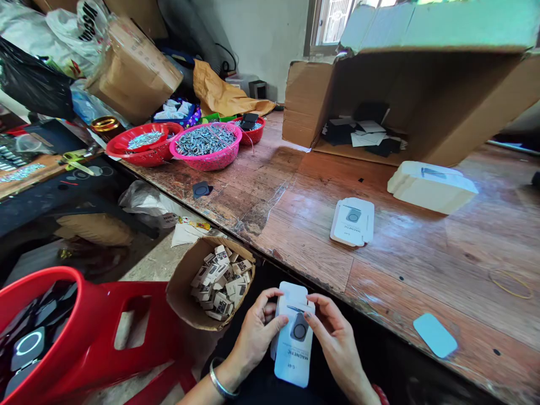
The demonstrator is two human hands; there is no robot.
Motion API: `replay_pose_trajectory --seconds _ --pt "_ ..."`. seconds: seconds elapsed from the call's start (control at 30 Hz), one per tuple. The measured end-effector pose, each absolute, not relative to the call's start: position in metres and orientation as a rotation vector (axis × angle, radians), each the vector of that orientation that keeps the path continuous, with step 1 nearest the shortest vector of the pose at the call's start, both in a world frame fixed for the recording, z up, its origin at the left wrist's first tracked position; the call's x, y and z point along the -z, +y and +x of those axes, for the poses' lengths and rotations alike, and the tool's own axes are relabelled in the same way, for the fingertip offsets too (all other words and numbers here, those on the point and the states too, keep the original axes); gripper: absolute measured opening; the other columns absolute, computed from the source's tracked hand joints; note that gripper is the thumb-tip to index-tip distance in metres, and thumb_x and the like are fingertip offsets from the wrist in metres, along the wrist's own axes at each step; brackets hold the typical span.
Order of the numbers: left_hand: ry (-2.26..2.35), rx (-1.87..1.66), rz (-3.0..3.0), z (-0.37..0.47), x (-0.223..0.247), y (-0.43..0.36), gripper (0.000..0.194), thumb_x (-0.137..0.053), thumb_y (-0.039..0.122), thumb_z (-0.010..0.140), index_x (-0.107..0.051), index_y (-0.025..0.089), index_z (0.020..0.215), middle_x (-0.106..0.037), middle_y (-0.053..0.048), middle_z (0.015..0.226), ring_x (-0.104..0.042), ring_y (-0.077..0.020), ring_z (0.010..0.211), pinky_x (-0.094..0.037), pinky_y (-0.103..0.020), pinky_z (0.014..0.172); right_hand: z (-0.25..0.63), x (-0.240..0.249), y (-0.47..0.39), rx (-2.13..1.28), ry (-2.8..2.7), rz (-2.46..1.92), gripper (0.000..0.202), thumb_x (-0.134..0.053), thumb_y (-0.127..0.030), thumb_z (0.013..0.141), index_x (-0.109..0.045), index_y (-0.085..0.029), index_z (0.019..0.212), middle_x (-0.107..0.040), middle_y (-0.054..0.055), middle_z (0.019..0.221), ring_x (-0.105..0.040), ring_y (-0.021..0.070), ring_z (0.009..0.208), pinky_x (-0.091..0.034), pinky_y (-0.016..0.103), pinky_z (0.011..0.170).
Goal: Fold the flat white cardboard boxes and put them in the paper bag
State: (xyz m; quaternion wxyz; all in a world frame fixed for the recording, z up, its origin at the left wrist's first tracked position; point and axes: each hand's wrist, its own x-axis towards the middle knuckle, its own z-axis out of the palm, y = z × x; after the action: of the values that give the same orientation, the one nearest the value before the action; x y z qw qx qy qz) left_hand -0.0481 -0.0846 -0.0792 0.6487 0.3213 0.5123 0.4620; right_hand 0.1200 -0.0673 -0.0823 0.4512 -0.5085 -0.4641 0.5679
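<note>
Over my lap, a flat white printed carton [291, 360] lies between my two hands, its face showing a dark square device and the word MAGNETIC. My left hand [259, 323] grips its left edge, thumb on the front and fingers curled at the side. At the opposite edge, my right hand [335, 337] pinches the carton near its upper part with thumb and fingertips. On the table ahead rests a small stack of similar flat cartons [352, 222]. Farther right stands a thicker stack of them [432, 188].
An open cardboard box [307, 104] holds black and white cards. Pink [211, 160] and red baskets [139, 157] hold metal parts. Below the table edge, a carton of small folded boxes [181, 298] stands beside a red stool [147, 365]. A pale blue card [435, 335] lies at right.
</note>
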Motion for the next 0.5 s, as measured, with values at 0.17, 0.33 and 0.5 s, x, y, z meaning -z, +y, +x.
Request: replay_pose_trajectory --seconds 0.17,0.33,0.5 --pt "1.086 -1.05 0.757 -0.049 0.083 -0.096 0.058 -0.078 0.044 0.077 -0.052 0.02 0.123 -0.076 -0.009 0.098 -0.071 -0.0223 0.091 -0.051 -0.029 0.078 0.126 0.083 -0.079 -1.567 -0.984 -1.2 0.053 -0.076 -0.047 0.079 -0.057 -0.027 0.125 -0.075 0.008 0.108 -0.071 0.0256 0.098 -0.059 0.037 0.084" --pt "1.011 -1.05 0.719 -0.051 0.08 -0.099 0.058 -0.076 0.046 0.079 -0.049 0.022 0.124 -0.075 -0.01 0.1 -0.071 -0.0217 0.089 -0.052 -0.032 0.081 0.129 0.084 -0.083 -1.523 -1.052 -1.19 0.025 -0.072 -0.045 0.085 -0.067 -0.025 0.099 -0.075 0.005 0.094 -0.071 0.0219 0.089 -0.058 0.03 0.078" --pt "1.012 -1.001 0.725 -0.054 0.076 -0.101 0.047 -0.078 0.046 0.077 -0.058 0.021 0.11 -0.076 -0.009 0.1 -0.07 -0.0205 0.091 -0.05 -0.03 0.083 0.133 0.085 -0.081 -1.488 -1.186 -1.246 0.029 -0.07 -0.048 0.084 -0.072 -0.023 0.098 -0.074 0.006 0.094 -0.069 0.023 0.089 -0.057 0.029 0.079"
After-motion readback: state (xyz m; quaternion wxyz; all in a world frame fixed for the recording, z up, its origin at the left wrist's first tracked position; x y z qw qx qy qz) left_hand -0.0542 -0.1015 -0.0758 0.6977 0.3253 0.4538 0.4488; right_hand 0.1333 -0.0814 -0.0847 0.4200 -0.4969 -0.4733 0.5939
